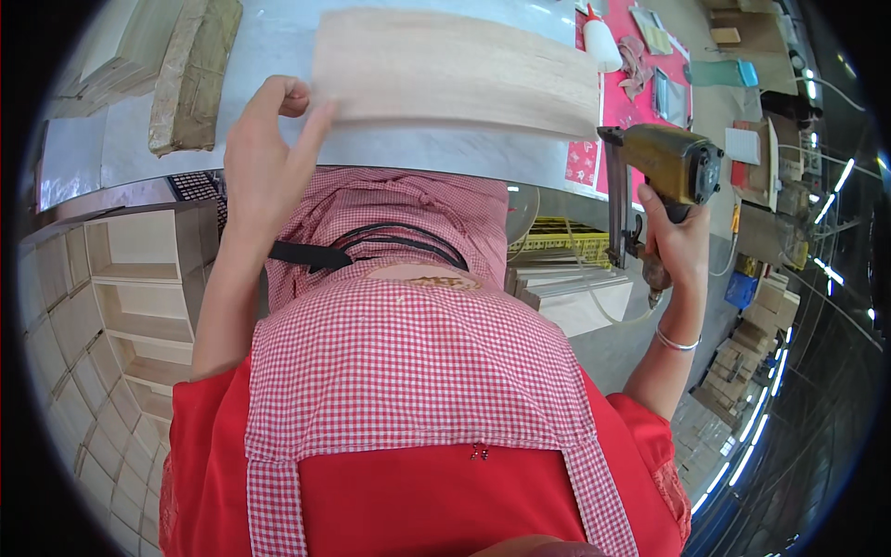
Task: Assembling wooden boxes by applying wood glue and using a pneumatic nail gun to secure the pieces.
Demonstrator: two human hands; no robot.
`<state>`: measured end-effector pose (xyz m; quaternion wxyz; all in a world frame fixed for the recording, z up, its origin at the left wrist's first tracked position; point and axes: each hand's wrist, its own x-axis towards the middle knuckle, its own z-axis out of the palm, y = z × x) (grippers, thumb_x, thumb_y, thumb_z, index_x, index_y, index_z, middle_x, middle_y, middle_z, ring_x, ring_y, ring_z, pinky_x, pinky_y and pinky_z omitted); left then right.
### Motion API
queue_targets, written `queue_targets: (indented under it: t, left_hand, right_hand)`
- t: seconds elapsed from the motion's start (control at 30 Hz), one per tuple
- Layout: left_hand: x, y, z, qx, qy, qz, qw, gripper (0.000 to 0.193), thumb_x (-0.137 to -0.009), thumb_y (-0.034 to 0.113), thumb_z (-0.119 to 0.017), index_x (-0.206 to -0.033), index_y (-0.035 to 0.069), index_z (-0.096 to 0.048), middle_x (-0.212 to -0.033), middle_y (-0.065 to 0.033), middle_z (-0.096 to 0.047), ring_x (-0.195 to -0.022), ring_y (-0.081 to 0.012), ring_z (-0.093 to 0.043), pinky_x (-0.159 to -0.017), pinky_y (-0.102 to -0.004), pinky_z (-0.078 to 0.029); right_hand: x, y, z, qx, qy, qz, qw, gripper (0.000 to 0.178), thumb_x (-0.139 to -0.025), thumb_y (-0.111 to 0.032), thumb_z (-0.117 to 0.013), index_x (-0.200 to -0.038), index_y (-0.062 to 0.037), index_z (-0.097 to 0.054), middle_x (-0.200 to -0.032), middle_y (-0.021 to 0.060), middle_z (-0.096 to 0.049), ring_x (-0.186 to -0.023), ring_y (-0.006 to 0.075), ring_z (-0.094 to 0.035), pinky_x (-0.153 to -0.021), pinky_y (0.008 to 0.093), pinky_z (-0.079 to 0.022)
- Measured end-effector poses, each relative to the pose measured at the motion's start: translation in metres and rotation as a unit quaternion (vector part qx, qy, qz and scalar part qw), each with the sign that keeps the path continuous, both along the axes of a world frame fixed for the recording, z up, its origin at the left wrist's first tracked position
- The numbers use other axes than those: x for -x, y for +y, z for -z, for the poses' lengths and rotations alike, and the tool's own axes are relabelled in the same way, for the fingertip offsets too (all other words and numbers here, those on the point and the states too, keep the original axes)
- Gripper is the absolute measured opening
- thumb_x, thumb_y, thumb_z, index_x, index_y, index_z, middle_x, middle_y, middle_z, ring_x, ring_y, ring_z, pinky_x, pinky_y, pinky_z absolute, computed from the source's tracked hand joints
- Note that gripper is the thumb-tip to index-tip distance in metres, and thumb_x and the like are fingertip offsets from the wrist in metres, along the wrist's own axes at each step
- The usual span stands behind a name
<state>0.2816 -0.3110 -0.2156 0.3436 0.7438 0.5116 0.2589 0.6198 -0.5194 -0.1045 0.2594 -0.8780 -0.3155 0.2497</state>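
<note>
A pale wooden board (455,70) lies lengthwise across the light table in front of me, its left end slightly blurred. My left hand (269,139) is at the board's near left corner, thumb and fingers apart; whether the thumb touches the wood I cannot tell. In my right hand (676,237) is a pneumatic nail gun (664,162), gripped by its handle, with a yellowish-brown body and a dark magazine. The gun's nose points at the board's right end and looks close to it. A clear air hose (617,316) runs from the handle's base.
On the table's left lies a long paper-wrapped block (195,79), with stacked boards (121,46) beyond it. A white glue bottle (600,42) and a crumpled cloth (635,67) sit on the pink covering at right. Below are wooden shelving (139,278) and a yellow crate (557,237).
</note>
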Motion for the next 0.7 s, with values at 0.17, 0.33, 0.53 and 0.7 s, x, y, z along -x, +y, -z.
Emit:
queue_targets:
  t: [0.17, 0.33, 0.53, 0.7]
  left_hand:
    - [-0.028, -0.006, -0.029, -0.249, 0.075, 0.101, 0.960, 0.044, -0.076, 0.028, -0.079, -0.106, 0.005, -0.059, -0.126, -0.0175, -0.058, -0.117, -0.0337, -0.055, -0.100, -0.0491, -0.040]
    - [-0.069, 0.018, -0.016, -0.323, 0.152, 0.233, 0.905, 0.055, -0.065, 0.029, -0.085, -0.105, 0.006, -0.055, -0.137, -0.0219, -0.049, -0.130, -0.0385, -0.045, -0.109, -0.0561, -0.034]
    - [-0.079, 0.025, -0.004, -0.284, 0.170, 0.266, 0.905, 0.067, -0.056, 0.030, -0.084, -0.112, 0.004, -0.059, -0.135, -0.0273, -0.051, -0.128, -0.0399, -0.047, -0.109, -0.0569, -0.035]
    - [-0.078, 0.028, 0.001, -0.299, 0.148, 0.264, 0.905, 0.071, -0.053, 0.031, -0.082, -0.114, 0.004, -0.058, -0.134, -0.0265, -0.052, -0.126, -0.0394, -0.048, -0.108, -0.0565, -0.036]
  right_hand:
    - [-0.008, -0.005, -0.005, -0.022, 0.024, -0.009, 0.999, 0.026, -0.089, -0.024, -0.075, -0.087, 0.0002, -0.065, -0.056, -0.0017, -0.054, -0.040, 0.0056, -0.046, -0.038, 0.0244, -0.035]
    - [-0.006, -0.003, -0.009, -0.022, 0.024, -0.016, 0.999, 0.028, -0.088, -0.025, -0.076, -0.084, 0.0000, -0.065, -0.054, -0.0017, -0.053, -0.039, 0.0059, -0.046, -0.038, 0.0246, -0.035]
    - [-0.011, -0.002, -0.007, -0.002, 0.028, -0.017, 0.999, 0.027, -0.088, -0.025, -0.075, -0.085, -0.0002, -0.065, -0.054, -0.0021, -0.052, -0.040, 0.0057, -0.045, -0.038, 0.0244, -0.035]
    - [-0.011, 0.002, -0.007, 0.002, 0.035, -0.017, 0.999, 0.025, -0.089, -0.023, -0.075, -0.089, -0.0001, -0.064, -0.056, -0.0023, -0.053, -0.040, 0.0056, -0.045, -0.038, 0.0244, -0.034]
